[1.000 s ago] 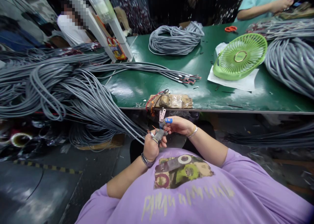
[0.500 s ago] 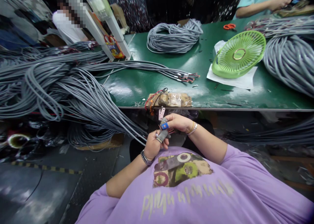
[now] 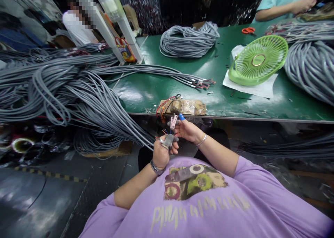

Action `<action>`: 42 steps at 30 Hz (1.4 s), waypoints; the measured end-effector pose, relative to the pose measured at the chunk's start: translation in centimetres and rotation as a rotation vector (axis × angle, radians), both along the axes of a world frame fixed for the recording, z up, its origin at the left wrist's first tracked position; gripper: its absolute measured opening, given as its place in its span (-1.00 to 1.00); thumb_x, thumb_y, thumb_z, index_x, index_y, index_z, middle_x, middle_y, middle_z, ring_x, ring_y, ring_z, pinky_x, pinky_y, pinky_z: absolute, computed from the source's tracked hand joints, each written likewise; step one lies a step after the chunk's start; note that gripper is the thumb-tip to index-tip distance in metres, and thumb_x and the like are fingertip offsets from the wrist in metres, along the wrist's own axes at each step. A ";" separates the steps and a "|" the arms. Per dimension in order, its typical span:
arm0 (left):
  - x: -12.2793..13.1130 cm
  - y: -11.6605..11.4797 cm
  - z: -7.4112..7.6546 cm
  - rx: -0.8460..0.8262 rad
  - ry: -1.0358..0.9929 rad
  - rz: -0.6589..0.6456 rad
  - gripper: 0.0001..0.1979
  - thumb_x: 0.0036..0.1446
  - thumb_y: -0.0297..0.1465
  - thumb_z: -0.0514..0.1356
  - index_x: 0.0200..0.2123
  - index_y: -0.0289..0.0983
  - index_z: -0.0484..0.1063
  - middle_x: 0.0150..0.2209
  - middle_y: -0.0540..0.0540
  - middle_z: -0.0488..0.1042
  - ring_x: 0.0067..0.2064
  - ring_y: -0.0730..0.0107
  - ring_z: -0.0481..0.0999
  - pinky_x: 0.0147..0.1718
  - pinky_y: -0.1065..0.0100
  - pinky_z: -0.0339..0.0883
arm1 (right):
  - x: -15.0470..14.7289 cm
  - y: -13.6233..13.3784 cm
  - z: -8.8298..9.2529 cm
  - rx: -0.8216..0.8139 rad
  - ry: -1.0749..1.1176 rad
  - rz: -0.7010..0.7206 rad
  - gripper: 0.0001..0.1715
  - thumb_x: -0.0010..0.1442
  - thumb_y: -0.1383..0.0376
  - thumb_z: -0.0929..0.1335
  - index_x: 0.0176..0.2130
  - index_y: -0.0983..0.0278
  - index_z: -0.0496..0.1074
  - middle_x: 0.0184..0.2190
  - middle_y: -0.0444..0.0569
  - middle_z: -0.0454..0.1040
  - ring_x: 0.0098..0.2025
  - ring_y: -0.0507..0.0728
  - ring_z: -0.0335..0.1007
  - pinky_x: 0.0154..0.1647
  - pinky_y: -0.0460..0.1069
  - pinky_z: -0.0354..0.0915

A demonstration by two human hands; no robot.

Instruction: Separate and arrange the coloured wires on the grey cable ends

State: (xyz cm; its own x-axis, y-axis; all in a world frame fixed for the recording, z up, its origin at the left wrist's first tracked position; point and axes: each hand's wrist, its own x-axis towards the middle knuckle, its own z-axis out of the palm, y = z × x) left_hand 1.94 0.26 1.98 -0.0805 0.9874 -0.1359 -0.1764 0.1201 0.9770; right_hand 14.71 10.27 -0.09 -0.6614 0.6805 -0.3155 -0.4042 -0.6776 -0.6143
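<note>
My left hand (image 3: 163,151), with grey wrapping on its thumb, is closed around the end of a grey cable. Thin coloured wires (image 3: 165,131), orange and blue among them, fan out above its fingers. To the right, my right hand (image 3: 190,130) has its blue-wrapped thumb raised apart from the other fingers. Its fingertips are beside a small pink clip-like piece (image 3: 173,122) at the table edge; I cannot tell whether they touch it. Just behind that piece, a wooden block (image 3: 193,107) with tape and red and black wires lies on the edge.
Many grey cables (image 3: 104,106) drape over the green table (image 3: 146,95) on the left. Cable ends (image 3: 202,83), a coiled bundle (image 3: 188,41), a green fan (image 3: 258,60) and orange scissors (image 3: 247,30) are further back. A co-worker's arm (image 3: 284,11) is at the far right.
My right hand has drawn away from the left one, and its thumb has lifted towards the pink piece. The coloured wires now stand spread above my left hand. The view has shifted slightly.
</note>
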 end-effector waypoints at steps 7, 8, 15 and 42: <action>0.3 1.1 -0.2 -0.024 -0.034 0.027 -0.65 0.08 -0.12 0.18 -0.47 -0.31 0.41 -0.63 -0.01 0.45 -0.70 0.55 0.36 -0.74 0.51 0.03 | -2.2 0.3 0.8 0.006 -0.001 -0.230 -0.49 0.16 -0.06 0.35 -0.35 0.35 0.49 -0.52 -0.06 0.43 -0.53 -0.02 0.26 -0.54 -0.13 0.22; 0.3 1.2 -0.3 -0.030 -0.030 0.021 -0.65 0.08 -0.11 0.18 -0.47 -0.32 0.41 -0.63 -0.01 0.45 -0.71 0.55 0.36 -0.74 0.51 0.03 | -2.3 0.2 0.8 0.002 0.001 -0.247 -0.50 0.15 -0.05 0.36 -0.36 0.35 0.49 -0.52 -0.07 0.43 -0.52 -0.02 0.26 -0.53 -0.13 0.22; 0.4 1.4 -0.6 -0.067 -0.035 -0.005 -0.61 0.05 -0.08 0.21 -0.50 -0.33 0.40 -0.64 -0.02 0.44 -0.72 0.56 0.35 -0.75 0.52 0.02 | -2.4 0.0 0.9 -0.045 0.021 -0.248 -0.50 0.14 -0.07 0.36 -0.37 0.34 0.48 -0.51 -0.07 0.42 -0.53 -0.02 0.25 -0.55 -0.13 0.20; -0.7 -0.3 -0.5 0.008 0.173 -0.013 -0.65 0.13 -0.18 0.17 -0.56 -0.31 0.39 -0.64 -0.02 0.44 -0.68 0.57 0.36 -0.70 0.51 0.09 | -0.7 -3.9 1.6 0.283 -0.305 -0.135 -0.65 -0.14 0.17 0.49 -0.54 0.31 0.30 -0.66 -0.21 0.27 -0.63 -0.09 0.07 -0.60 -0.14 -0.01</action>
